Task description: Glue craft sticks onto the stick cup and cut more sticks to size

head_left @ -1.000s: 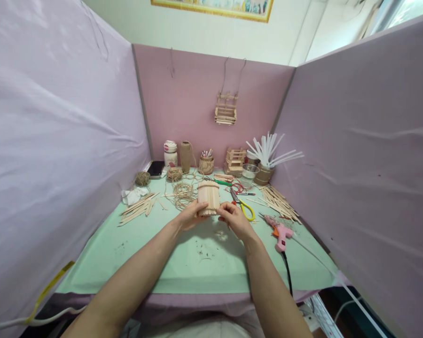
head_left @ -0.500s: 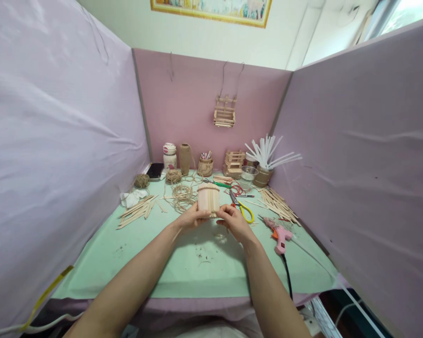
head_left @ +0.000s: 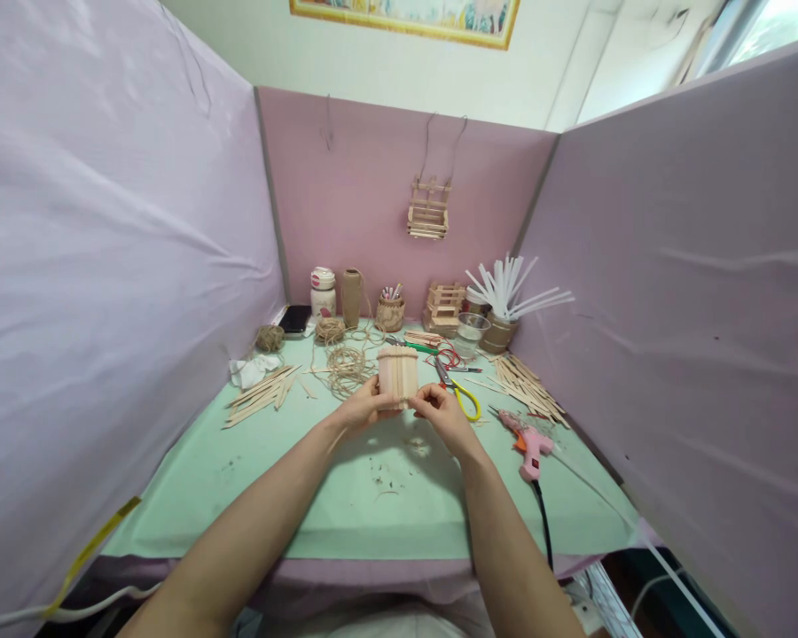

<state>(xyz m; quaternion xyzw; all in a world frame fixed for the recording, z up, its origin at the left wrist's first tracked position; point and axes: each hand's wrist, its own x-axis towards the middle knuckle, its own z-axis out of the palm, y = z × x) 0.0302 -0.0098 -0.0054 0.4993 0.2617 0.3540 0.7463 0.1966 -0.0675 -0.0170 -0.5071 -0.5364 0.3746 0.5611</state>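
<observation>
Between my hands, above the green-covered table, is a small holder made of wooden craft sticks, with a twine-like band around its upper rim. My left hand grips its lower left side, thumb across the front. At the lower right corner, my right hand has thumb and fingertips pinched against the holder's bottom edge. Whether a separate small piece sits in that pinch is too small to see. Scissors with yellow handles lie just beyond my right hand.
A pink hot glue gun lies to the right, its cord running off the front. Loose craft sticks lie left, more on the right. Behind are coiled twine, a clear plastic cup and a pot of white glue sticks.
The holder has tipped slightly, so its front face now shows flatter and its top rim less. Both hands keep their hold in nearly the same place. The view has shifted a little.
</observation>
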